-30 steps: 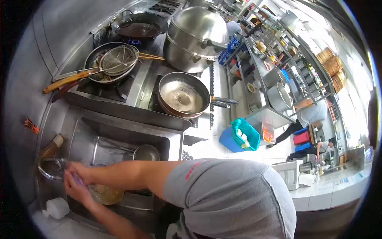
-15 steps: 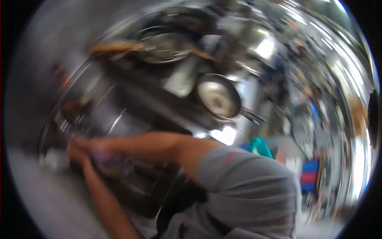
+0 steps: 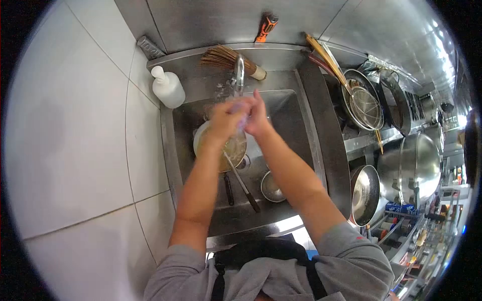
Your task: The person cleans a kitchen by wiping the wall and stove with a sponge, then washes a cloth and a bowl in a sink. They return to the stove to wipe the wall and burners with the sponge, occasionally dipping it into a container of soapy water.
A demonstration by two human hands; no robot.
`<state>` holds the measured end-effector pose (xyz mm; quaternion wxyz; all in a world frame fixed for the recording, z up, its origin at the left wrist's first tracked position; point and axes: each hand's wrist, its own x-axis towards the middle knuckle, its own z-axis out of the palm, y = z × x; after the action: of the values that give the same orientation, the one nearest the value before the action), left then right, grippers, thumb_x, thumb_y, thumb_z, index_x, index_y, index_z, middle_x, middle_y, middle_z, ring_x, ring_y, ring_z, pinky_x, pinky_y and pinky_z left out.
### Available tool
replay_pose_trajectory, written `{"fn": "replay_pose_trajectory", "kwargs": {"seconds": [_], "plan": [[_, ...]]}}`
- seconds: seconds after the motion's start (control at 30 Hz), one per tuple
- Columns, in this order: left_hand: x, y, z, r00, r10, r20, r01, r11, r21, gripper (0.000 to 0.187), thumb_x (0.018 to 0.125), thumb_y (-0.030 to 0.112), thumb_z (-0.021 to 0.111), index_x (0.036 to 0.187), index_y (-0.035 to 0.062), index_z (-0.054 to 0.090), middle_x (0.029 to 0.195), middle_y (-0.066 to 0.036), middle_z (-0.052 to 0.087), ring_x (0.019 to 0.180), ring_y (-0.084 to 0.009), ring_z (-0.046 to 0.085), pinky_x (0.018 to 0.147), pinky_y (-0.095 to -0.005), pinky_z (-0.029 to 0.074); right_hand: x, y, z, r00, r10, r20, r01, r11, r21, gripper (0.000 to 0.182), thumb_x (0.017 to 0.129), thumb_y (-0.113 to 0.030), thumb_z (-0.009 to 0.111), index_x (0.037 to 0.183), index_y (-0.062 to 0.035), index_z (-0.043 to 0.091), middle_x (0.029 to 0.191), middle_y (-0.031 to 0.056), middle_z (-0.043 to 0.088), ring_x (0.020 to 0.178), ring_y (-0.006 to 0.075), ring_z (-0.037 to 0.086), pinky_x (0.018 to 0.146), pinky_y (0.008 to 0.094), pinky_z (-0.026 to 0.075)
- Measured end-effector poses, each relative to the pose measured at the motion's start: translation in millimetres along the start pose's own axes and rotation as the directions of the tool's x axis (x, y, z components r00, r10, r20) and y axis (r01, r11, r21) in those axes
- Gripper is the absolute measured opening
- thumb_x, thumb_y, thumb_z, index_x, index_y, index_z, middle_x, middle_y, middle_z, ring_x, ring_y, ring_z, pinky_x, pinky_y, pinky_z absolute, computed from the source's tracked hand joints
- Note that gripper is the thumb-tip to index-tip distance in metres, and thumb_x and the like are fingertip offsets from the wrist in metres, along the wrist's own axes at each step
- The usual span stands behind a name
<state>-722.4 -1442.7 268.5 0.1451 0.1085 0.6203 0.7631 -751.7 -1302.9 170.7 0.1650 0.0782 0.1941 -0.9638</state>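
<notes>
My left hand [image 3: 226, 123] and my right hand [image 3: 257, 119] are pressed together over the sink [image 3: 288, 120], below the curved metal faucet [image 3: 240, 75]. Both are smeared by motion. The left fingers are curled against the right palm, and the right thumb points up. A purple patch shows between them, too blurred to name. Water splashes around the hands. Beneath them in the sink is a pale round vessel [image 3: 200, 143], partly hidden by my left forearm. A long-handled utensil [image 3: 241, 181] with a dark grip leans out of it. A small metal bowl [image 3: 271, 187] lies to its right.
A white pump bottle [image 3: 169, 90] stands at the sink's left corner, against a tiled wall [image 3: 80, 150]. Behind the faucet lies a bristle brush [image 3: 221, 56]. To the right are a wire strainer [image 3: 365, 108], a frying pan [image 3: 365, 195] and a large steel pot [image 3: 409, 168].
The view has swung left from the stove side, so the sink and hands are now central and sharper. My hands remain together; the faucet and splashing water are now visible.
</notes>
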Motion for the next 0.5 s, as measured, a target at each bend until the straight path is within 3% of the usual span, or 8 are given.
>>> {"fn": "replay_pose_trajectory", "kwargs": {"seconds": [0.03,0.07,0.1,0.2,0.3,0.33,0.43,0.5], "plan": [[-2.0,-3.3,20.2,1.0,0.002,-0.004,-0.002,1.0,0.002,0.023,0.085,0.021,0.066,0.1,0.0046,0.071,0.083,-0.004,0.069,0.073,-0.0159,0.064,0.069,-0.0313,0.049,8.1,8.6,-8.8,0.989,0.014,0.146,-0.024,0.998,0.065,0.033,0.095,-0.037,0.055,0.103,-0.006,0.06,0.096,0.0128,0.066,0.093,0.0278,0.064,0.079,0.037,0.052],[-3.6,-7.9,39.0,0.937,0.342,-0.069,-0.275,0.846,0.457,0.023,0.086,0.025,0.064,0.093,0.0035,0.07,0.081,-0.009,0.069,0.071,-0.0215,0.064,0.066,-0.0346,0.049,16.0,17.1,-16.8,0.957,0.027,0.289,-0.065,0.991,0.12,0.033,0.095,-0.038,0.053,0.103,-0.0066,0.061,0.095,0.0124,0.067,0.093,0.0278,0.064,0.079,0.0374,0.051],[-5.9,-11.4,46.9,0.774,0.632,0.032,-0.392,0.439,0.808,0.027,0.087,0.028,0.063,0.086,0.0024,0.07,0.078,-0.013,0.068,0.069,-0.027,0.065,0.063,-0.0379,0.049,8.7,22.3,-6.2,0.983,0.028,0.182,0.006,0.982,-0.187,0.033,0.096,-0.04,0.051,0.098,-0.0077,0.06,0.091,0.0114,0.065,0.089,0.0262,0.063,0.076,0.0369,0.051],[15.9,-42.2,10.2,0.753,0.564,-0.338,-0.202,0.688,0.697,0.037,0.087,0.034,0.064,0.068,0.002,0.064,0.071,-0.023,0.062,0.065,-0.0389,0.06,0.062,-0.0428,0.047,-14.0,31.8,40.8,0.987,-0.151,-0.056,0.01,0.406,-0.914,0.039,0.097,-0.045,0.045,0.084,-0.0111,0.058,0.08,0.0083,0.062,0.075,0.0214,0.057,0.068,0.0352,0.048],[19.2,-56.9,-11.3,0.82,0.326,-0.471,0.105,0.723,0.683,0.038,0.087,0.035,0.064,0.068,0.0019,0.064,0.071,-0.024,0.062,0.065,-0.0397,0.06,0.061,-0.0453,0.047,21.4,59.7,-3.2,0.932,-0.205,-0.298,-0.043,0.756,-0.654,0.039,0.097,-0.047,0.044,0.079,-0.0146,0.056,0.073,0.0031,0.057,0.066,0.0162,0.052,0.061,0.0343,0.046],[23.3,-52.6,-17.6,0.817,0.334,-0.47,0.101,0.72,0.687,0.038,0.087,0.035,0.064,0.068,0.0019,0.064,0.071,-0.024,0.062,0.065,-0.0397,0.06,0.061,-0.0453,0.047,26.6,65.0,-29.3,0.99,-0.137,0.042,0.143,0.912,-0.384,0.037,0.097,-0.047,0.044,0.086,-0.0148,0.058,0.074,0.0027,0.058,0.068,0.0157,0.055,0.062,0.035,0.047],[34.4,-43.0,-26.0,0.854,0.286,-0.434,0.124,0.698,0.705,0.041,0.089,0.04,0.061,0.073,0.0019,0.064,0.072,-0.022,0.063,0.067,-0.0367,0.062,0.063,-0.0441,0.047,-4.2,52.4,-11.4,0.932,-0.154,0.327,0.182,0.982,-0.055,0.039,0.096,-0.049,0.046,0.093,-0.0134,0.063,0.079,0.0031,0.063,0.073,0.0177,0.06,0.065,0.0348,0.049],[36.3,-40.0,-30.8,0.873,0.246,-0.421,0.148,0.69,0.709,0.044,0.09,0.043,0.06,0.076,0.0019,0.064,0.073,-0.021,0.064,0.069,-0.0347,0.064,0.064,-0.0433,0.047,-18.5,33.5,38.6,0.918,0.204,-0.34,-0.334,0.858,-0.389,0.037,0.094,-0.044,0.054,0.092,-0.0084,0.063,0.08,0.0046,0.063,0.071,0.0172,0.06,0.065,0.0334,0.049]]}}
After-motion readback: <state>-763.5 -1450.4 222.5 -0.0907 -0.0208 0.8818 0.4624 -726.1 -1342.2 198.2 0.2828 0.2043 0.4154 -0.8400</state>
